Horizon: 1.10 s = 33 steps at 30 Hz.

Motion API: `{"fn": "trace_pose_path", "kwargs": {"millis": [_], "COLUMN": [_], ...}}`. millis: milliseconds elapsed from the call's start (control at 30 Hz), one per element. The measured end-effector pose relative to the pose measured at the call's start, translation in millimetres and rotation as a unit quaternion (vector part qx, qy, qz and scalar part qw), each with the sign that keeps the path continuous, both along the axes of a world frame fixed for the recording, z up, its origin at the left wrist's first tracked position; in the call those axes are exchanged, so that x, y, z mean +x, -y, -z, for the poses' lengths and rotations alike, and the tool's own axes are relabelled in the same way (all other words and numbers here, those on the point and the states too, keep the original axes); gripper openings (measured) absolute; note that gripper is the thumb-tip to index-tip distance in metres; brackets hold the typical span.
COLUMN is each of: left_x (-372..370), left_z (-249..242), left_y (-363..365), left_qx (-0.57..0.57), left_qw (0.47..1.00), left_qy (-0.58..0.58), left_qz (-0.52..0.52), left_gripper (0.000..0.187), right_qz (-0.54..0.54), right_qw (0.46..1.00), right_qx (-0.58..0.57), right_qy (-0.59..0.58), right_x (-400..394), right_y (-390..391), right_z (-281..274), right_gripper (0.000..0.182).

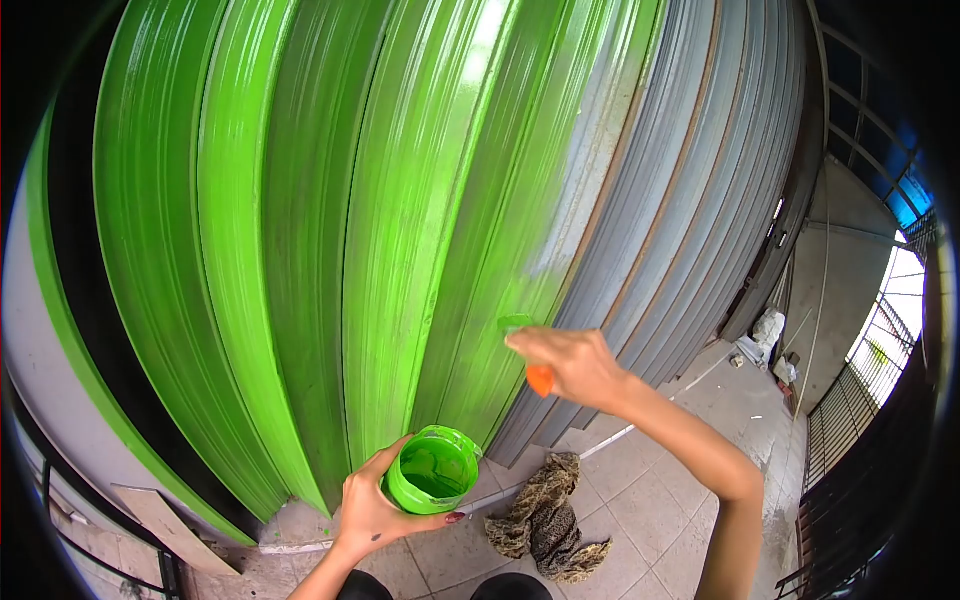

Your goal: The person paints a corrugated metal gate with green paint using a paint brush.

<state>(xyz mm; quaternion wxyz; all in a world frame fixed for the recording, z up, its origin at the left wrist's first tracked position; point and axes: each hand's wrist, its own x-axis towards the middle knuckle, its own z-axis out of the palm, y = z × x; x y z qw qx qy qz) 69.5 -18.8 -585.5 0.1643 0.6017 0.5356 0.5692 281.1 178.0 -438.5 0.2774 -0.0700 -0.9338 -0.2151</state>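
My left hand (pixel 367 500) is wrapped round a small tub of green paint (pixel 433 468), its open top facing me. In my right hand (pixel 570 366) is a paintbrush (pixel 540 380) with an orange handle, closed in my fingers. Green-coated bristles touch, or are very close to, the folding metal door (pixel 400 200) in front of me. Bright green covers the door's left and middle slats, thinner and streaky near the brush. To the right, the slats (pixel 690 200) are bare grey with brown edges.
A patterned cloth (pixel 548 525) lies crumpled on the tiled floor (pixel 640 500) below my hands. At left, a board (pixel 175 530) leans near the wall. White bags (pixel 768 330) and debris sit at the far right, near a barred gate (pixel 880 330).
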Motion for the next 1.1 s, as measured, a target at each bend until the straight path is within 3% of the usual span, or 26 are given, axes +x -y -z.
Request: {"fn": "trace_pose_path", "kwargs": {"millis": [67, 100, 133, 200, 300, 367, 467, 533, 700, 767, 833, 933, 1100], "left_x": [2.5, 2.3, 2.3, 2.5, 2.4, 3.8, 5.8, 6.4, 4.7, 6.3, 6.2, 6.1, 6.2], "left_z": [1.2, 2.2, 2.4, 1.5, 2.4, 1.0, -2.3, -3.2, -0.6, -4.6, -6.7, -6.6, -7.8], "left_y": [0.4, -0.7, -2.1, -3.2, -2.4, -2.7, 0.3, 1.4, -2.4, -2.6, -2.0, -3.0, -5.1], "left_qx": [-0.005, -0.008, -0.01, -0.011, -0.011, -0.005, 0.0, -0.001, 0.001, -0.013, -0.019, -0.033, -0.032], "left_qw": [1.0, 1.0, 1.0, 1.0, 1.0, 1.0, 1.0, 1.0, 0.999, 0.999, 0.999, 0.998, 0.999], "left_qy": [-0.001, -0.001, 0.0, 0.003, 0.002, 0.004, 0.007, 0.005, -0.008, 0.013, 0.016, 0.022, 0.012], "left_qz": [0.005, 0.009, 0.013, 0.018, 0.017, 0.017, 0.019, 0.02, 0.035, 0.045, 0.044, 0.041, 0.041], "left_gripper": [0.092, 0.092, 0.091, 0.091, 0.09, 0.09, 0.09, 0.09, 0.087, 0.086, 0.086, 0.086, 0.083], "right_qz": [-0.025, 0.033, -0.021, -0.026, -0.051, -0.032, -0.019, 0.015, 0.016, 0.0, -0.054, -0.01, -0.013], "right_qw": [0.996, 0.992, 0.974, 0.928, 0.926, 0.954, 0.995, 0.987, 0.998, 0.984, 0.943, 0.945, 0.988], "right_qx": [0.063, 0.074, 0.165, 0.277, 0.251, 0.261, 0.096, -0.014, 0.043, 0.126, 0.251, 0.178, 0.098], "right_qy": [-0.056, -0.093, -0.151, -0.247, -0.278, -0.145, 0.023, 0.159, -0.045, -0.123, -0.21, -0.274, -0.123], "right_x": [1.0, 2.4, 1.3, 2.8, 5.3, 8.5, 17.0, 29.6, 21.5, 20.5, 20.9, 30.2, 36.8], "right_y": [-13.6, -13.3, -16.4, -9.8, -15.6, -16.9, -7.4, -10.5, -25.3, -18.6, -17.4, -10.8, -29.2], "right_z": [-56.0, -89.3, -123.0, -180.0, -195.7, -139.7, -19.7, 33.5, -55.8, -96.0, -117.0, -101.4, 55.3], "right_gripper": [0.036, 0.039, 0.037, 0.032, 0.031, 0.036, 0.036, 0.038, 0.039, 0.029, 0.041, 0.041, 0.032]}}
